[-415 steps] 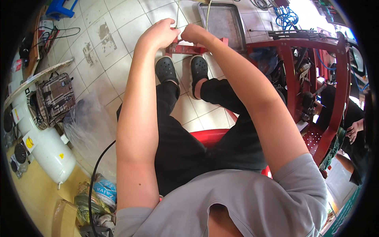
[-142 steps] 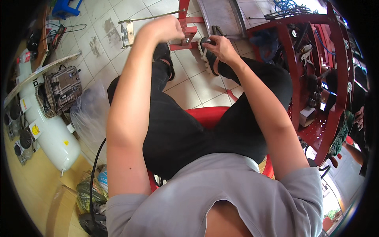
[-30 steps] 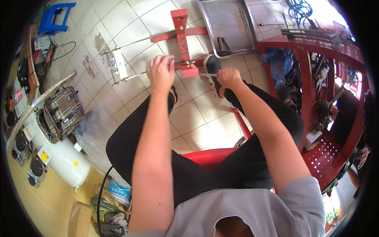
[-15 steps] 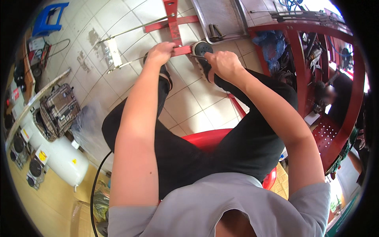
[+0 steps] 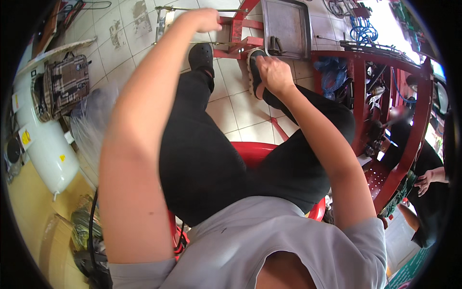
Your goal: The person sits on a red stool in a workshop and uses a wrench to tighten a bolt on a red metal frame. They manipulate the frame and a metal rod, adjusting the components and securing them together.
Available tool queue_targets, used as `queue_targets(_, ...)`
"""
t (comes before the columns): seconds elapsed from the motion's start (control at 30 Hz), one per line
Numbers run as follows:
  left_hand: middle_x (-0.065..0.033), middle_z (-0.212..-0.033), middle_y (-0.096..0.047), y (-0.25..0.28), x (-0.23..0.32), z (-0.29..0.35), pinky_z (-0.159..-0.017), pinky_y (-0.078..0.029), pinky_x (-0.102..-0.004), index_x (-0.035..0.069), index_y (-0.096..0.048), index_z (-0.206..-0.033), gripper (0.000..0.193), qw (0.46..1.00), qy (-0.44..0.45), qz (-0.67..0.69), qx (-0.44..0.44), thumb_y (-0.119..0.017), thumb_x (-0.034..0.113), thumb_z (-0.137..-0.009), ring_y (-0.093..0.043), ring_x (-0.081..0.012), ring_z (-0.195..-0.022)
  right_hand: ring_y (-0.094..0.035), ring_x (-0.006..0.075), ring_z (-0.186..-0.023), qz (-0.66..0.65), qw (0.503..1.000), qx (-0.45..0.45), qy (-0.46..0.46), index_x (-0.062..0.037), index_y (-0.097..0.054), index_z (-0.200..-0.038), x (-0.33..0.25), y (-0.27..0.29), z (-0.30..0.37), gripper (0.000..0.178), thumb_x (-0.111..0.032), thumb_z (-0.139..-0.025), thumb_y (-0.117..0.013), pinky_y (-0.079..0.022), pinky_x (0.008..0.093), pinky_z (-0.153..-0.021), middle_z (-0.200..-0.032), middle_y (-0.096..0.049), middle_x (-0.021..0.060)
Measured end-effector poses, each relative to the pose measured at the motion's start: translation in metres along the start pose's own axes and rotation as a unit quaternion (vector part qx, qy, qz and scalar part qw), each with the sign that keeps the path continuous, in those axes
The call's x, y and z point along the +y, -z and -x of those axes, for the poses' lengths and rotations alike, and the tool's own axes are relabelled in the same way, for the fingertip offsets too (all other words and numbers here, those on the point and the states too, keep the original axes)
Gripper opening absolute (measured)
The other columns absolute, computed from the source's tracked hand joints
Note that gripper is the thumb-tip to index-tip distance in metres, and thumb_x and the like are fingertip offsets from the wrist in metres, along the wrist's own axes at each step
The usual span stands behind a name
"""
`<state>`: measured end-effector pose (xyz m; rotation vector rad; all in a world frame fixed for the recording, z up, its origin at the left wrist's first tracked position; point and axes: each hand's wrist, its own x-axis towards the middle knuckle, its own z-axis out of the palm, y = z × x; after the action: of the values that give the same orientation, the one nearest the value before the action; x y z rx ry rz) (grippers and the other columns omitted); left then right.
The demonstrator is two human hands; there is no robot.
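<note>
A red metal frame (image 5: pixel 236 31) stands on the floor in front of my feet, with thin metal rods (image 5: pixel 226 9) running across it to the left. My left hand (image 5: pixel 204 20) is over the left side of this frame, near the rods; its fingers are smeared by motion, and any contact is unclear. My right hand (image 5: pixel 275 74) is closed above my right shoe (image 5: pixel 256 67), nearer to me than the frame's red block (image 5: pixel 251 42). Whatever its fingers hold is hidden from view.
A grey metal tray (image 5: pixel 288 24) holding dark bolt-like pieces (image 5: pixel 276 45) lies beyond my right foot. To the right stands a red metal rack (image 5: pixel 358 91) loaded with tools; another person's hand (image 5: pixel 423 182) shows beside it. A plaid bag (image 5: pixel 67 84) and white tank (image 5: pixel 50 156) are at left.
My left hand has moved away from the red block, forward to the rods. My right hand has shifted slightly; the rod-like piece seen at its fingers before no longer shows. The view has shifted.
</note>
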<state>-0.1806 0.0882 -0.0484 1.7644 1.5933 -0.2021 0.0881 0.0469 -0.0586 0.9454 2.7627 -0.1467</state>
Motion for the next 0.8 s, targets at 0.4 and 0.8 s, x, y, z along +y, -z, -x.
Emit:
queue_targets(0.4, -0.0129, -0.103, -0.058, -0.045, 0.074, 0.269, -0.087, -0.04, -0.0365, 0.004, -0.056, -0.107, 0.032, 0.939, -0.022, 0.136, 0.316, -0.055, 0.024, -0.083, -0.053, -0.0303, -0.1, -0.063, 0.0244, -0.06, 0.177, 0.962, 0.01, 0.209, -0.0093, -0.055, -0.081, -0.052, 0.012, -0.054, 0.014, -0.019, -0.083, -0.046, -0.051, 0.0364, -0.051, -0.07, -0.061, 0.0084)
queue_targets(0.8, -0.0066, -0.081, -0.06, -0.107, 0.101, 0.357, -0.071, -0.043, -0.0319, 0.004, -0.061, -0.087, 0.019, 0.814, -0.092, 0.334, 0.466, -0.067, 0.004, -0.069, -0.056, -0.0231, -0.078, -0.065, 0.0242, -0.071, 0.267, 0.93, -0.128, 0.219, -0.0044, -0.066, -0.073, -0.067, -0.008, -0.171, 0.017, -0.01, -0.077, -0.05, -0.05, 0.0363, -0.058, -0.076, -0.066, 0.0112)
